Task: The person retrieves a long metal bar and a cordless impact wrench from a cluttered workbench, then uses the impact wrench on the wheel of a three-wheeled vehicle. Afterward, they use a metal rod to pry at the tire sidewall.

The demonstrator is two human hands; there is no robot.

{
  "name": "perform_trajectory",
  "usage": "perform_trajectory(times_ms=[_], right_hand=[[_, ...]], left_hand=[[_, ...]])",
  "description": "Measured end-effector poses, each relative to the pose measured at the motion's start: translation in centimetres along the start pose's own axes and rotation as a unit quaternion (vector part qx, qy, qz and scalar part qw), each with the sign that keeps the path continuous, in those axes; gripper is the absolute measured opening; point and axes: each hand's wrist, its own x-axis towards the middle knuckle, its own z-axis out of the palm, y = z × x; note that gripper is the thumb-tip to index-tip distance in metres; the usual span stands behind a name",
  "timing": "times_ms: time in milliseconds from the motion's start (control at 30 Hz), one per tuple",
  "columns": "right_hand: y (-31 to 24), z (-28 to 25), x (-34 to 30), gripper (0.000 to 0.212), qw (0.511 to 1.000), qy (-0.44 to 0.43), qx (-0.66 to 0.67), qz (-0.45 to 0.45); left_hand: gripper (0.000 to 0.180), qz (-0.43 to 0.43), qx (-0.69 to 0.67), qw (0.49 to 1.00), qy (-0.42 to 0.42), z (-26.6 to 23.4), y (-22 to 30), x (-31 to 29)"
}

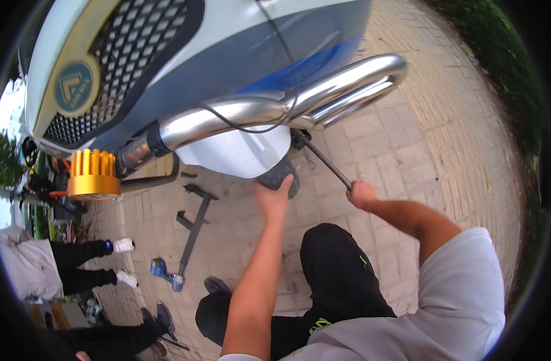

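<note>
In front of me stands a white and blue vehicle [245,60] with a chrome tube bumper [221,117]. Below the bumper, a white fender [233,150] covers the top of a dark tire [280,175]. My left hand [272,200] grips the tire's near side, thumb up along it; the other fingers are partly hidden. My right hand [363,195] is closed around the near end of a long metal bar [327,163]. The bar slants up and left to the wheel's side, where its far end meets a dark part beside the fender; how it fits there cannot be made out.
On the paving lie a grey metal frame [194,237] and a blue power tool [166,274]. A gold finned lamp [95,175] juts out at the bumper's left end. A black cable [296,78] hangs over the bumper. People stand at left; a hedge [498,48] borders the right.
</note>
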Motion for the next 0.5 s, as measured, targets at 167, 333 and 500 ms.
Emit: perform_trajectory(times_ms=[167,333,500], right_hand=[[3.0,7.2,1.5,0.028,0.999,0.03,0.033,-0.023],[2.7,5.8,2.4,0.03,0.996,0.035,0.063,-0.044],[3.8,0.3,-3.8,0.034,0.996,-0.048,0.056,-0.047]], left_hand=[[0.083,0.008,0.004,1.0,-0.013,-0.2,0.0,0.4],[0.082,0.029,-0.011,0.999,-0.017,-0.4,0.5,0.2],[0.086,0.019,0.022,0.999,-0.021,0.0,-0.6,1.1]])
